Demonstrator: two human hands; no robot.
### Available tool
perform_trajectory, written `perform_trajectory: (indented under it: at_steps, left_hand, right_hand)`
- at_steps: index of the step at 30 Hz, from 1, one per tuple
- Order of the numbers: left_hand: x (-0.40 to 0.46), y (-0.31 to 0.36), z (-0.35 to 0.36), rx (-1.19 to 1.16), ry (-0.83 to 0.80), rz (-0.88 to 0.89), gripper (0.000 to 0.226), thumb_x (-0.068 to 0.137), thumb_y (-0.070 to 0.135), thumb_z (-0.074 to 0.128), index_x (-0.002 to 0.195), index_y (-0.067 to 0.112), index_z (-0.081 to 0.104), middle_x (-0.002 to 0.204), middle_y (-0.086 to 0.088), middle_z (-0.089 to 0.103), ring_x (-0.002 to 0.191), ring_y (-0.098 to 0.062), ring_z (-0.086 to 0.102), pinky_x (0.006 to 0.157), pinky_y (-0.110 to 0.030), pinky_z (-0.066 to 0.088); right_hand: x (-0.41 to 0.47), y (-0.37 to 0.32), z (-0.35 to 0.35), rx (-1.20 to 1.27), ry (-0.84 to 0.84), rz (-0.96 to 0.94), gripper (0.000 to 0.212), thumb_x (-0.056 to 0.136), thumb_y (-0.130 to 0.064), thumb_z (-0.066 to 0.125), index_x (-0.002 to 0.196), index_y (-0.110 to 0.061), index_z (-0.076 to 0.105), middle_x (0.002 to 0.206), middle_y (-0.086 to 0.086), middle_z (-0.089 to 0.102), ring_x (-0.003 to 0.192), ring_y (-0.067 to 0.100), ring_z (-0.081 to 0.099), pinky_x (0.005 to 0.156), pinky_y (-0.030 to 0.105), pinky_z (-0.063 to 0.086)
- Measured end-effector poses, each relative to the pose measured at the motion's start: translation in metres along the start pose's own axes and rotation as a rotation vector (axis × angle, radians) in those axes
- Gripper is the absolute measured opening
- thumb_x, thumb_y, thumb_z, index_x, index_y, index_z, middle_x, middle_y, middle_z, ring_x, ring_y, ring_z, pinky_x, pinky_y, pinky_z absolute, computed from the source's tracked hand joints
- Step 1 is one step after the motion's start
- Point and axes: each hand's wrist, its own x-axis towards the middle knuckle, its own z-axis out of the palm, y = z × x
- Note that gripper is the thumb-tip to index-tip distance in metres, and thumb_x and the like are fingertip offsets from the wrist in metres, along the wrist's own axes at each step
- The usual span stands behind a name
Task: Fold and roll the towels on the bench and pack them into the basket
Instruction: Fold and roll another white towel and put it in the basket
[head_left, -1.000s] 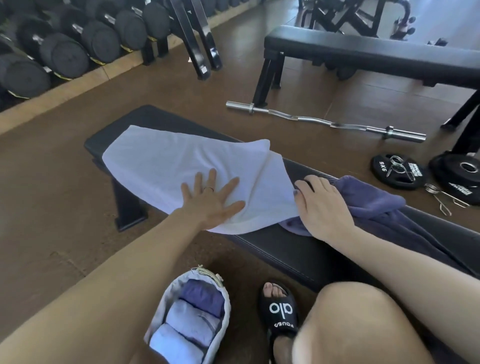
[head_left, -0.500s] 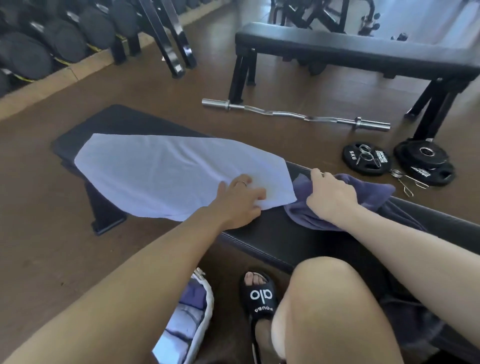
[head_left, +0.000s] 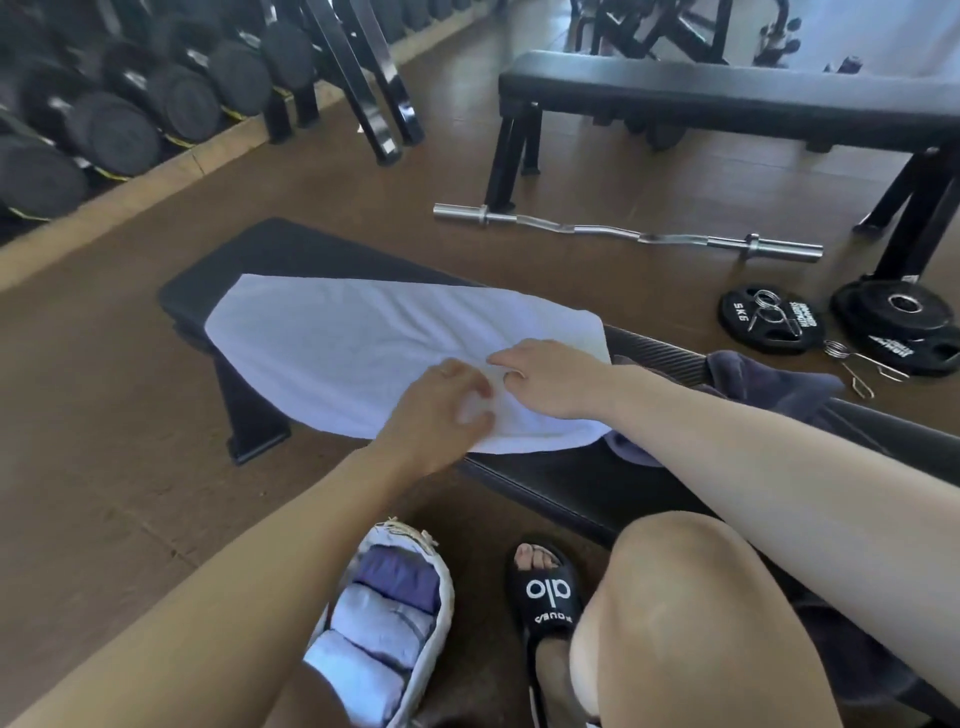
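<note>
white towel (head_left: 363, 353): spread flat on the worktop (head_left: 545, 488), centre of frame
left hand (head_left: 441, 410): fingers curled on the towel's near right part, grip blurred, cannot tell
right hand (head_left: 545, 379): fingers relaxed, resting on towel
purple towel (head_left: 769, 379): crumpled, right of frame
basket (head_left: 439, 618): on floor, bottom centre, holding rolled towels

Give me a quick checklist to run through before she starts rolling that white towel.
1. White towel folded into a strip along the bench: ok.
2. Towel lying flat: not ok, its near edge overhangs the bench.
3. Both hands on the near end, left hand and right hand: ok.
4. Firm grip on the towel: cannot tell, the fingers are blurred.
5. Purple towel clear of the roll: not ok, a corner lies under the white one.
6. Room in the basket: cannot tell, three rolls show.
</note>
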Motion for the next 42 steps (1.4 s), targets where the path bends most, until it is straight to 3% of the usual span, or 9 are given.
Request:
perform_trajectory:
  at_steps: [4,9,14,20,24,27,30,36,42]
  left_hand:
    - [-0.013,-0.069,-0.031,-0.111,0.416,-0.623,0.044,0.087,0.033,0.065,0.125,0.013,0.053,0.126,-0.013,0.048,0.112,-0.034,0.053,0.091,-0.044,0.049]
    - [-0.022,-0.131,-0.045,-0.856,0.408,-1.163,0.125,0.064,0.078,0.070,0.156,0.015,0.014,0.152,-0.012,0.036,0.125,-0.037,0.050,0.104,-0.058,0.044]
    - [-0.012,-0.143,-0.042,-1.318,0.389,-1.105,0.085,0.092,0.073,0.045,0.153,0.015,0.033,0.145,-0.022,0.045,0.123,-0.042,0.054,0.107,-0.057,0.044]
    - [-0.008,-0.162,-0.031,-1.613,0.483,-1.152,0.074,0.083,0.072,0.058,0.134,0.021,0.045,0.133,-0.019,0.048,0.111,-0.042,0.059,0.098,-0.054,0.052]
    - [-0.002,-0.169,-0.049,-1.588,0.635,-1.076,0.058,0.086,0.045,0.072,0.129,0.009,0.056,0.125,-0.008,0.065,0.111,-0.025,0.066,0.096,-0.041,0.056]
    - [-0.001,-0.188,-0.064,-1.404,0.783,-1.153,0.057,0.074,0.024,0.079,0.128,0.016,0.064,0.118,-0.005,0.071,0.090,-0.023,0.071,0.061,-0.033,0.061]
    - [0.005,-0.187,-0.082,-1.309,0.905,-1.161,0.050,0.070,0.024,0.080,0.117,0.018,0.064,0.113,-0.007,0.067,0.094,-0.027,0.068,0.079,-0.044,0.061]
    - [0.018,-0.206,-0.092,-1.437,0.852,-1.048,0.067,0.050,0.044,0.080,0.116,0.033,0.070,0.114,-0.001,0.074,0.103,-0.034,0.070,0.086,-0.050,0.056]
    - [0.022,-0.208,-0.094,-1.449,0.949,-1.024,0.050,0.072,0.031,0.073,0.119,0.018,0.064,0.117,-0.001,0.069,0.101,-0.027,0.069,0.076,-0.040,0.059]
  right_hand:
    - [0.011,0.000,0.003,-0.155,0.065,0.007,0.041,0.105,-0.039,0.030,0.142,-0.029,0.046,0.136,0.007,0.047,0.123,0.032,0.047,0.102,0.047,0.041]
    - [0.035,-0.014,0.009,-0.264,0.185,-0.147,0.052,0.104,-0.047,0.034,0.155,-0.037,0.028,0.160,0.002,0.028,0.143,0.027,0.031,0.115,0.040,0.026]
    - [0.069,-0.038,0.027,-0.378,0.207,-0.283,0.055,0.104,-0.053,0.027,0.157,-0.038,0.021,0.166,-0.001,0.015,0.150,0.023,0.017,0.119,0.043,0.017]
    - [0.088,-0.037,0.053,-0.262,0.206,-0.170,0.057,0.102,-0.060,0.010,0.157,-0.046,0.005,0.168,-0.007,-0.004,0.154,0.020,-0.004,0.122,0.048,0.001]
    - [0.091,-0.044,0.053,-0.273,0.203,-0.084,0.059,0.100,-0.060,0.006,0.157,-0.044,0.003,0.168,-0.006,-0.005,0.154,0.019,-0.004,0.121,0.051,0.005]
    - [0.098,-0.054,0.044,-0.378,0.283,-0.085,0.061,0.097,-0.064,0.007,0.151,-0.042,0.025,0.159,0.001,0.028,0.141,0.027,0.032,0.108,0.051,0.030]
    - [0.122,-0.063,0.025,-0.347,0.415,-0.253,0.060,0.099,-0.058,0.018,0.144,-0.031,0.046,0.137,0.004,0.057,0.116,0.031,0.058,0.100,0.045,0.040]
    - [0.204,-0.111,0.026,-0.290,0.245,-0.422,0.055,0.105,-0.053,0.020,0.158,-0.041,0.015,0.167,-0.005,0.013,0.154,0.021,0.011,0.123,0.043,0.008]
    - [0.249,-0.122,0.038,-0.239,0.230,-0.283,0.059,0.096,-0.060,0.010,0.153,-0.050,0.019,0.166,-0.012,0.010,0.153,0.018,0.006,0.120,0.044,0.010]
